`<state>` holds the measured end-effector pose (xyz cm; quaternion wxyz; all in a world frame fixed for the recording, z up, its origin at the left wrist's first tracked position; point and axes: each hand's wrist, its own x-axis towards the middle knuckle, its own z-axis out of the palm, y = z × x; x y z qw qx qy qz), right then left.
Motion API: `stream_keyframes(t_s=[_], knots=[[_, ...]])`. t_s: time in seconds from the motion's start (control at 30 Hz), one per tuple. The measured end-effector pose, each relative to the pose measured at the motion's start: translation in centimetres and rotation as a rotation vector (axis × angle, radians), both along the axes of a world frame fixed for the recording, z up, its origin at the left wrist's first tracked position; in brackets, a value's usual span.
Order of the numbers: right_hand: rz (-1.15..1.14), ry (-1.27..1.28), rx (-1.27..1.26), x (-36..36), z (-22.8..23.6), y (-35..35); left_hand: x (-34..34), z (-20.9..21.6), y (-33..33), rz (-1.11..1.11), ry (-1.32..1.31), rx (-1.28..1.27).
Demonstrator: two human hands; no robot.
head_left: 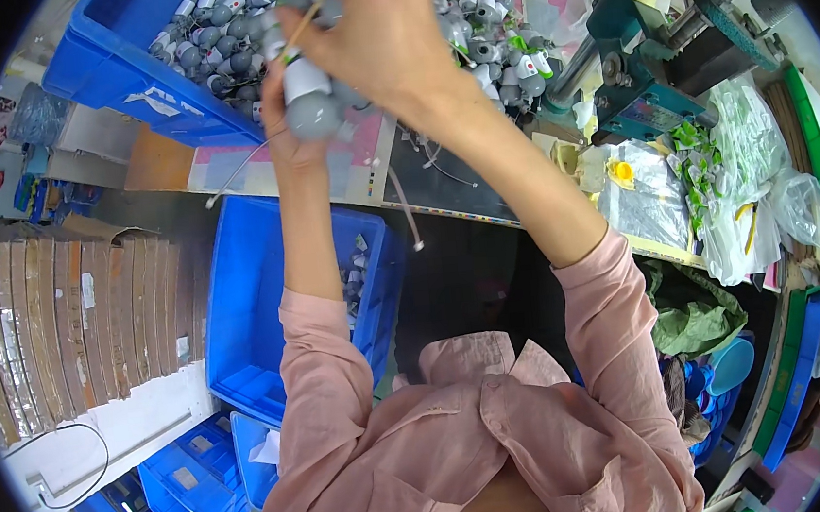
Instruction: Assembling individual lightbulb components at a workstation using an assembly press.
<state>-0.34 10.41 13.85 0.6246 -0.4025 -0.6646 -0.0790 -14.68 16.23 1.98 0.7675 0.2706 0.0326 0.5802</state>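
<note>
Presently, both hands hold a bundle of grey-capped white cylinders: left hand cupped beneath, right hand clamped over the top, pinching a rubber band. Likely light, rigid, slippery (grip the middle); blue bin below them.

Two hands raised together: left hand, right hand. Grey-and-white capped parts: a few bunched in hands, dozens more heaped on counter, too many to count. Large blue bins: two, one upper left, one lower centre. Smaller blue crates at lower left: several, exact number unclear. One green press machine. Clear plastic bags at right: about three.
</note>
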Motion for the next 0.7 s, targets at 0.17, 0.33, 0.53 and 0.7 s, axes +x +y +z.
stream_keyframes(t_s=[0.17,0.33,0.53,0.7], knots=[[0.025,-0.14,0.171,-6.9,0.0,-1.9,-4.1,-0.2,-4.4,0.783,0.445,0.204],[0.167,-0.035,0.057,-16.5,-2.7,-7.2,-12.2,-7.4,-13.9,0.681,0.339,-0.05],[0.435,-0.096,-0.266,-24.1,-15.6,-8.9,-23.0,-16.4,-21.6,0.62,0.178,-0.369],[0.675,0.028,-0.784,-26.4,-28.5,-8.8,-25.0,-24.4,-24.3,0.664,0.333,-0.703]])
